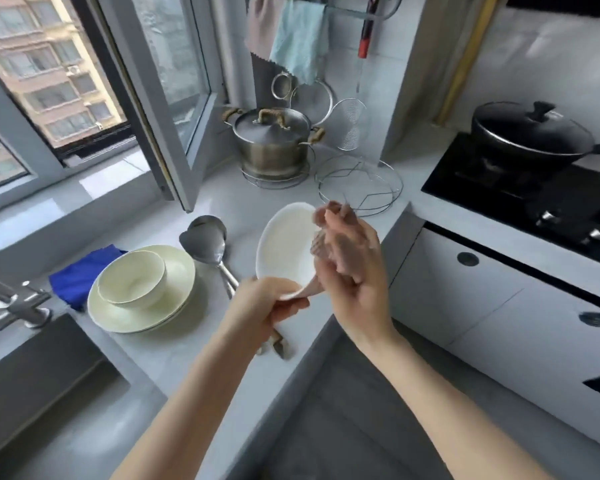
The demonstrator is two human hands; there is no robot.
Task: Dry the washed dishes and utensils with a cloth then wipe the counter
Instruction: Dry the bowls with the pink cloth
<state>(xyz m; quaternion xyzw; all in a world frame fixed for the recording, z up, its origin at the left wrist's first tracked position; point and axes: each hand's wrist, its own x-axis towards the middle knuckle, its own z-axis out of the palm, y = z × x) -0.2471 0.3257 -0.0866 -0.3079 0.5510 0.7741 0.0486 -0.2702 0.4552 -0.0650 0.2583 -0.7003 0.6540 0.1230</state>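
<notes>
1. At centre frame, the left hand point(267, 303) is clamped on the lower rim of the white bowl point(284, 244). It holds the bowl tilted in the air above the tabletop point(174, 348), with the interior facing the camera.
2. The right hand point(354, 265), blurred by motion, is closed around a bunched pinkish cloth point(311, 288) and presses it against the bowl's right-hand rim. Which fingers touch the bowl cannot be told.
3. Handling, as judged: the bowl is glazed ceramic, rigid and fairly light. It would be brittle if dropped and is probably slick while damp. A firm pinch at the rim suits it, with the other hand supporting the wall through the cloth. The soft cloth conforms to the curve and adds friction.
4. Left of the bowl, steel serving utensils point(205, 240) lie on the tabletop, handles toward the lower frame.
5. Further left, a cream bowl point(132, 278) sits on stacked cream plates point(181, 271), and a blue cloth point(80, 275) lies just beside them.
6. At upper centre stand a lidded steel pot point(272, 143) and, to its right, a wire rack point(359, 188).
</notes>
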